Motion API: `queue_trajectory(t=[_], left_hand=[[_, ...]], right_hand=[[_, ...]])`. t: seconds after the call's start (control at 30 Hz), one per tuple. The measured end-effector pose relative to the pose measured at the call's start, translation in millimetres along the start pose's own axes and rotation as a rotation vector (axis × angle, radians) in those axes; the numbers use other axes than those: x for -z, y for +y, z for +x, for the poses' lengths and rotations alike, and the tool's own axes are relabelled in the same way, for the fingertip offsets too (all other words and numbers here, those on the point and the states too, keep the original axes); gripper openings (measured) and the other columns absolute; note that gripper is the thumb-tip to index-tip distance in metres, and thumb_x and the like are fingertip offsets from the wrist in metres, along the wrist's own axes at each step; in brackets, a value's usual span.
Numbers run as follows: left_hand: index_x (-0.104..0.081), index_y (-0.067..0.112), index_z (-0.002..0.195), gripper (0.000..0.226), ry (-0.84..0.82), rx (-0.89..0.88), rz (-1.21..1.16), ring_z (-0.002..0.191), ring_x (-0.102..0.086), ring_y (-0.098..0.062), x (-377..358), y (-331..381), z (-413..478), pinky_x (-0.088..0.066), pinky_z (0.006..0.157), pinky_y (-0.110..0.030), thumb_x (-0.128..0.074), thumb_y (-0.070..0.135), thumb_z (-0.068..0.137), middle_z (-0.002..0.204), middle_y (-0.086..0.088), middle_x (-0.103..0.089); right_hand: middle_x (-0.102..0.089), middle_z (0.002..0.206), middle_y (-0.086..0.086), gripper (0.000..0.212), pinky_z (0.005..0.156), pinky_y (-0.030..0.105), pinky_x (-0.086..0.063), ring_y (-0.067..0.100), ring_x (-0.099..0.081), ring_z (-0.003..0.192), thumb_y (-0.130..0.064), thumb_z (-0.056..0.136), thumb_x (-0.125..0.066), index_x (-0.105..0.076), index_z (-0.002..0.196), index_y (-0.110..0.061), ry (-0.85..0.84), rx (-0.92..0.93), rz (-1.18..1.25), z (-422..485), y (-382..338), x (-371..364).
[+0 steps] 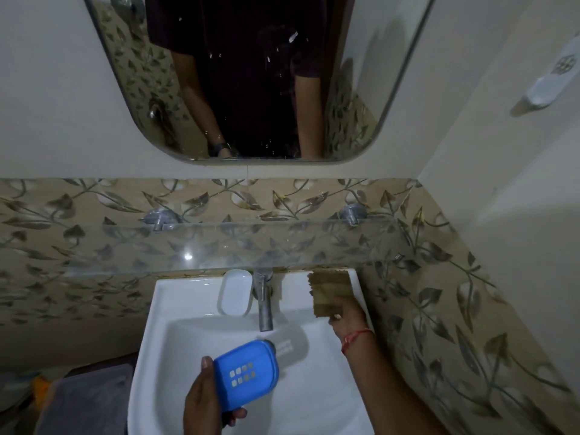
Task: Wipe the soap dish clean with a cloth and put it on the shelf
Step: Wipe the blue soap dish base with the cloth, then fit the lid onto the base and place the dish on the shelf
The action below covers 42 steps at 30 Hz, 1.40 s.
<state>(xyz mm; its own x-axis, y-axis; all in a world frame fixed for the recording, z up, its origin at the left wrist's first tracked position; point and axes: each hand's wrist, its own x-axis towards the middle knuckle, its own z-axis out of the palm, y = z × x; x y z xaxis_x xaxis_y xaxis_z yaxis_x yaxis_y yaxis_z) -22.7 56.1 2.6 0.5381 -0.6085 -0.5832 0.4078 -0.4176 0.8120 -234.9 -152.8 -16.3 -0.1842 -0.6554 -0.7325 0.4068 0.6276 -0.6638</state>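
Blue soap dish (246, 376) in left hand (204, 403)

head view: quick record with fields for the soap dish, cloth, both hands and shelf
soap dish: blue soap dish, slotted, held tilted over the sink
left hand: left hand grips the dish, thumb on its left edge
cloth: brown cloth lying on the sink's rear right corner
right hand: right hand pinches the cloth's near edge
shelf: glass shelf above the sink, dish not yet on it
other: white oval bar on the ledge left of the tap
wiping: dish and cloth apart
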Motion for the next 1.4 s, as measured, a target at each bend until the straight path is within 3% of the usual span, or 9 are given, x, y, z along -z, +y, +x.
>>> queue_trajectory(t=[0.1,0.17,0.37,0.57,0.73,0.9,1.07,1.23,1.4], left_hand=[[-0.073,0.013,0.093,0.067,-0.002,0.023,-0.002,0.035,-0.06,-0.033,-7,0,-1,-0.042,0.035,-0.024,-0.043,0.072,0.089,0.062,-0.021,-0.074],[-0.072,0.011,0.094,0.063,0.01,0.03,-0.001,0.036,-0.061,-0.033,-11,3,-2,-0.042,0.038,-0.025,-0.043,0.067,0.094,0.064,-0.021,-0.075],[-0.071,0.018,0.1,0.055,0.018,-0.117,-0.024,0.05,-0.07,-0.038,-4,10,-7,-0.049,0.042,-0.029,-0.04,0.063,0.099,0.077,-0.013,-0.079],[-0.067,0.012,0.119,0.06,-0.085,-0.001,-0.226,0.067,-0.074,-0.041,10,21,-11,-0.059,0.055,-0.036,-0.043,0.062,0.097,0.095,-0.022,-0.079],[-0.072,0.01,0.125,0.076,-0.335,0.243,-0.387,0.103,-0.07,-0.046,40,34,0,-0.06,0.083,-0.054,-0.042,0.07,0.088,0.128,-0.026,-0.069],[-0.063,0.003,0.136,0.083,-0.555,0.384,-0.392,0.119,-0.061,-0.051,57,44,13,-0.051,0.097,-0.064,-0.04,0.071,0.093,0.142,-0.033,-0.055],[-0.06,0.0,0.137,0.08,-0.562,0.436,-0.542,0.11,-0.068,-0.044,64,33,16,-0.059,0.086,-0.053,-0.047,0.064,0.091,0.139,-0.031,-0.059],[-0.062,-0.002,0.135,0.081,-0.566,0.469,-0.595,0.105,-0.069,-0.043,80,24,25,-0.059,0.082,-0.053,-0.049,0.063,0.088,0.135,-0.032,-0.061],[-0.058,-0.003,0.139,0.084,-0.579,0.484,-0.562,0.11,-0.064,-0.043,95,23,35,-0.058,0.085,-0.054,-0.044,0.065,0.091,0.137,-0.031,-0.057]], right_hand=[[-0.06,0.104,0.01,0.043,0.077,0.035,-0.044,0.025,-0.051,0.086,-0.013,0.094,-0.063,-0.055,0.135,-0.002,0.174,0.011,0.043,-17,23,9],[-0.067,0.111,0.015,0.03,0.085,0.04,-0.05,0.027,-0.056,0.089,-0.012,0.094,-0.064,-0.063,0.123,-0.006,0.197,0.135,-0.006,-38,44,8],[-0.078,0.101,0.013,0.033,0.073,0.034,-0.058,0.021,-0.072,0.085,-0.041,0.088,-0.07,-0.074,0.111,-0.019,-0.56,0.197,-0.332,-119,107,-6],[-0.081,0.093,0.003,0.016,0.064,0.023,-0.058,0.01,-0.073,0.08,-0.007,0.09,-0.072,-0.078,0.096,-0.021,-0.595,0.534,-0.434,-127,85,-49],[-0.08,0.086,-0.01,0.023,0.067,0.021,-0.057,0.003,-0.072,0.076,-0.011,0.091,-0.073,-0.079,0.094,-0.033,-0.753,0.672,-0.681,-122,59,-77],[-0.081,0.097,-0.005,0.013,0.075,0.019,-0.057,0.007,-0.075,0.092,-0.017,0.092,-0.072,-0.08,0.103,-0.016,-0.945,0.615,-0.807,-121,66,-98],[-0.08,0.097,0.005,0.018,0.084,0.031,-0.061,0.021,-0.075,0.094,-0.023,0.095,-0.068,-0.079,0.102,-0.011,-0.871,0.537,-0.757,-119,88,-114],[-0.069,0.084,0.018,0.016,0.059,0.027,-0.057,0.022,-0.066,0.065,-0.001,0.097,-0.057,-0.068,0.098,-0.012,-0.341,0.396,-0.532,-112,128,-128],[-0.066,0.096,0.011,0.061,0.042,0.017,-0.051,0.017,-0.064,0.064,0.008,0.089,-0.048,-0.041,0.126,-0.039,-0.272,0.272,-0.674,-103,155,-136]])
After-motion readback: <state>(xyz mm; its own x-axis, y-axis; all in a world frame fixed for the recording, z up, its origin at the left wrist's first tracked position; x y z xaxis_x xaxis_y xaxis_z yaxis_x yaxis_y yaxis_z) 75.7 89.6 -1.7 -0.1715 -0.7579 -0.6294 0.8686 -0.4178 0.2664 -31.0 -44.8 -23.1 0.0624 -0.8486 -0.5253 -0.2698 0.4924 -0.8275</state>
